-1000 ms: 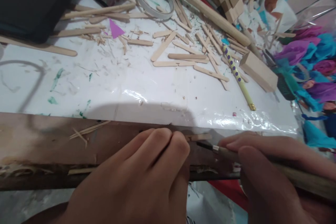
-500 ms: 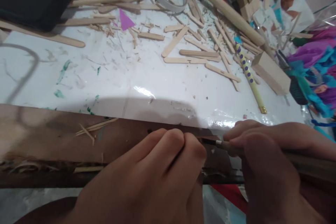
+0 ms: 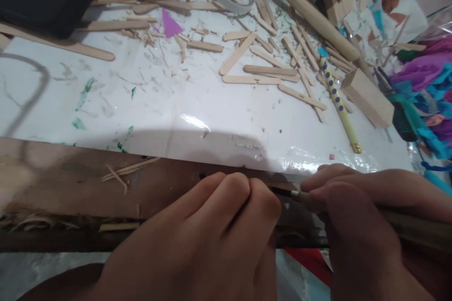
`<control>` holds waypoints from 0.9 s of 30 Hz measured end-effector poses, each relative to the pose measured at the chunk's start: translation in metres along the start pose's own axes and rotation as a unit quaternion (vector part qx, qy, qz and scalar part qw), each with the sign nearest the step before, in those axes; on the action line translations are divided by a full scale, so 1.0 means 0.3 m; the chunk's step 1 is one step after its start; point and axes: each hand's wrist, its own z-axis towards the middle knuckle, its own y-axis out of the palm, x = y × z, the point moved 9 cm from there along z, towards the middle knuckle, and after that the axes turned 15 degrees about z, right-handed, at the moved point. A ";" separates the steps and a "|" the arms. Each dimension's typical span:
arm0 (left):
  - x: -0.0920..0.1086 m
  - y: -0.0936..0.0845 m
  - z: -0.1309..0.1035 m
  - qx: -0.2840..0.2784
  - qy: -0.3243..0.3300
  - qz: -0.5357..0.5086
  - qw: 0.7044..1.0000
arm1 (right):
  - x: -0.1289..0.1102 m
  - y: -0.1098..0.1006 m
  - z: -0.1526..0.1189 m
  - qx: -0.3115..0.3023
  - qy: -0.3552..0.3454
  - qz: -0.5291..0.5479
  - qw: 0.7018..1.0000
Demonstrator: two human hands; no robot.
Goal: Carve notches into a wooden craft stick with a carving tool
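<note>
- Knife — its dark tip, clear of the left knuckles a second ago, now sits right beside them.
- Right hand: thumb and fingers pinching the knife.
- Left hand: curled over the brown edge of the table; fingertips hidden, grip cannot be told.
- Wood strip: just beyond the left knuckles, less exposed — blade room seems tight.

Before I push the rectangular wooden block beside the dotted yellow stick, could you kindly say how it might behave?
The wooden block should feel stiff, as it looks solid. Its flat faces make rolling unlikely, and the shiny white sheet beneath it may let it slide.
</note>
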 end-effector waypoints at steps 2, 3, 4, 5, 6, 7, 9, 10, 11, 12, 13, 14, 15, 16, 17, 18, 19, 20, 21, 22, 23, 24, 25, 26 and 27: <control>-0.003 0.000 -0.005 -0.003 -0.015 0.007 1.000 | -0.001 0.001 -0.003 -0.016 -0.013 -0.017 1.000; -0.001 -0.001 -0.006 0.002 -0.006 0.005 1.000 | -0.001 -0.002 -0.005 -0.018 -0.016 -0.024 0.999; -0.006 -0.002 -0.005 0.008 -0.001 0.003 1.000 | -0.002 -0.004 -0.006 -0.019 -0.018 -0.027 0.999; 0.005 -0.009 -0.005 0.025 0.035 -0.009 0.999 | -0.003 -0.005 -0.005 -0.019 -0.018 -0.027 0.999; -0.003 -0.004 -0.003 0.024 0.041 -0.010 0.999 | -0.006 -0.005 -0.003 -0.016 -0.019 -0.024 0.999; -0.028 0.003 0.001 0.018 0.018 0.002 1.000 | -0.007 -0.003 0.000 -0.017 -0.014 -0.018 1.000; -0.025 0.000 0.006 0.031 0.049 -0.010 0.998 | -0.011 0.016 0.008 -0.034 -0.008 -0.002 0.999; -0.026 -0.002 0.008 0.035 0.052 -0.014 0.998 | -0.015 0.026 0.012 -0.043 -0.009 0.005 0.999; -0.026 -0.006 0.010 0.041 0.054 -0.019 0.998 | -0.020 0.034 0.014 -0.047 -0.011 0.007 0.999; -0.027 -0.008 0.012 0.044 0.049 -0.021 0.998 | -0.026 0.042 0.014 -0.053 -0.016 0.002 0.998; -0.025 -0.014 0.013 0.052 0.049 -0.025 0.997 | -0.033 0.048 0.013 -0.054 -0.021 -0.002 0.998; -0.023 -0.018 0.013 0.057 0.050 -0.030 0.997 | -0.038 0.051 0.009 -0.051 -0.022 -0.005 0.998; -0.020 -0.021 0.014 0.059 0.051 -0.035 0.996 | -0.040 0.054 0.004 -0.048 -0.018 -0.007 0.999; -0.018 -0.021 0.013 0.059 0.053 -0.039 0.996 | -0.039 0.055 -0.002 -0.043 -0.010 -0.011 0.999; -0.016 -0.020 0.012 0.058 0.055 -0.041 0.996 | -0.039 0.055 -0.008 -0.037 -0.003 -0.017 0.999; -0.016 -0.019 0.009 0.057 0.056 -0.042 0.996 | -0.038 0.050 -0.014 -0.024 0.002 -0.022 0.999; -0.016 -0.015 0.006 0.053 0.057 -0.042 0.996 | -0.038 0.047 -0.019 -0.013 0.003 -0.029 1.000; -0.015 -0.010 0.003 0.047 0.058 -0.039 0.996 | -0.036 0.045 -0.022 -0.005 0.006 -0.033 0.999; -0.014 -0.006 -0.002 0.041 0.059 -0.036 0.997 | -0.039 0.042 -0.025 0.003 0.001 -0.030 1.000; -0.009 -0.003 -0.006 0.034 0.064 -0.035 0.997 | -0.039 0.043 -0.027 0.007 -0.003 -0.022 1.000; -0.005 0.000 -0.010 0.024 0.067 -0.035 0.997 | -0.040 0.043 -0.028 0.012 -0.005 -0.010 1.000; -0.003 0.002 -0.012 0.012 0.066 -0.033 0.997 | -0.047 0.044 -0.028 0.016 -0.015 -0.003 1.000; -0.004 0.006 -0.014 -0.003 0.058 -0.033 0.998 | -0.050 0.050 -0.027 0.012 -0.017 -0.001 1.000; -0.005 0.005 -0.015 -0.013 0.050 -0.035 0.998 | -0.055 0.056 -0.026 0.009 -0.020 -0.005 1.000; -0.006 0.006 -0.015 -0.026 0.043 -0.038 0.998 | -0.060 0.064 -0.024 0.003 -0.021 -0.013 1.000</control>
